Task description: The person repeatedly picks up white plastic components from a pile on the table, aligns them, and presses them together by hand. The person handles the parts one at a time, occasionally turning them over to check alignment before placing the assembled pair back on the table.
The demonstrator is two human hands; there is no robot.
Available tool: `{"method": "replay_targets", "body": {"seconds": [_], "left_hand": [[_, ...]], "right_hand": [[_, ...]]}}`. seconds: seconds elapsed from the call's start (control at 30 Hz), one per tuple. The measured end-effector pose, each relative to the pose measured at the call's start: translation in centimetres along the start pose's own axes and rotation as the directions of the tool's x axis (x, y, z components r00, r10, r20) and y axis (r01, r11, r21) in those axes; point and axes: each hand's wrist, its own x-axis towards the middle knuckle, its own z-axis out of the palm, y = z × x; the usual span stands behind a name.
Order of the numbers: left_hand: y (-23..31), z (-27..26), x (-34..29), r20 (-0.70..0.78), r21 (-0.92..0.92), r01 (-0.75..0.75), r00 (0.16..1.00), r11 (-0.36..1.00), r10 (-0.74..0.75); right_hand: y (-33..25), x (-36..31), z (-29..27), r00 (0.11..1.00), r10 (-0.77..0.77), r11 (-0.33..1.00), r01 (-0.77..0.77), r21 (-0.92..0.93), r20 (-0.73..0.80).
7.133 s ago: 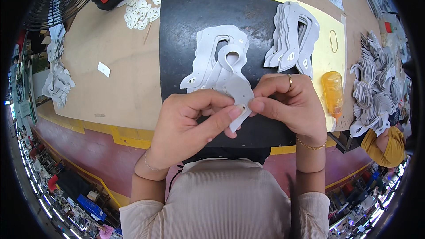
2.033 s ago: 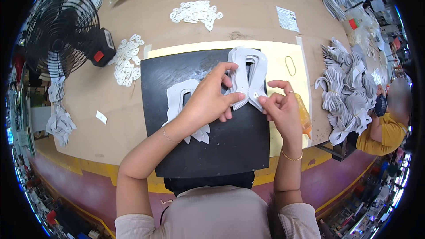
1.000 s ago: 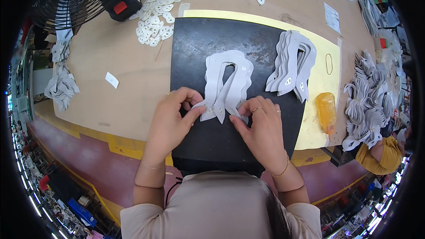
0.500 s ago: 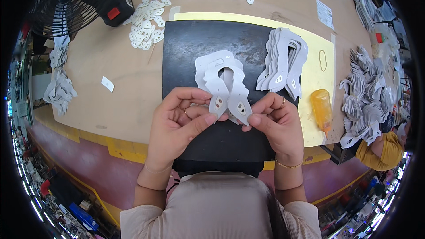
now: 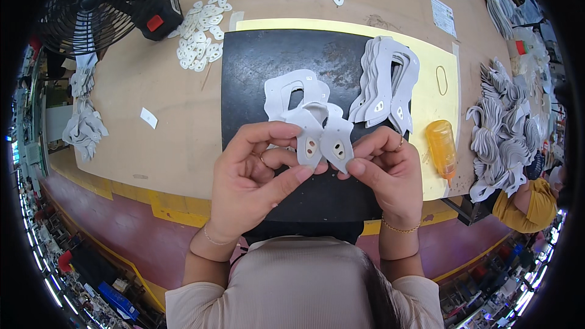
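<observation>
A grey U-shaped shoe-upper piece (image 5: 309, 123) is held up between my two hands over the black mat (image 5: 259, 55). My left hand (image 5: 253, 167) pinches its left end, and my right hand (image 5: 390, 173) pinches the tip of the right end. Each end carries a small cream oval patch (image 5: 311, 148) with two holes. Just behind it, other grey pieces (image 5: 276, 94) of the same kind lie on the mat. To the right, an overlapping stack of patched grey pieces (image 5: 373, 76) rests partly on the mat.
A yellow sheet (image 5: 432, 164) under the mat bears an orange glue bottle (image 5: 441, 149) and a rubber band (image 5: 442, 80). Loose cream patches (image 5: 198, 36) lie in piles farther back. A black fan (image 5: 91, 0) stands far left. Grey bundles (image 5: 499, 140) and another person's yellow sleeve (image 5: 527, 207) are at right.
The held piece has come toward me and tilted up, showing more of the pieces behind it. Its two ends are slightly farther right; both hands keep their pinch.
</observation>
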Motion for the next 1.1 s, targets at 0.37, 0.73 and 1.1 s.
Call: {"method": "replay_targets", "body": {"seconds": [0.37,0.73,1.1], "left_hand": [[0.1,0.4,-0.1,-0.010,0.097,-0.072,0.997,0.993,0.074],[-0.2,0.4,0.2,0.009,0.192,-0.113,0.993,0.975,0.114],[-0.5,0.5,0.3,0.009,0.447,-0.044,0.999,0.893,0.045]], "right_hand": [[0.1,0.2,-0.2,0.995,-0.051,0.999,0.052,0.010,-0.087],[0.3,-0.1,-0.3,0.996,-0.080,0.995,0.082,0.060,-0.049],[0.5,-0.1,0.8,0.998,-0.058,0.998,0.058,-0.017,-0.014]]}}
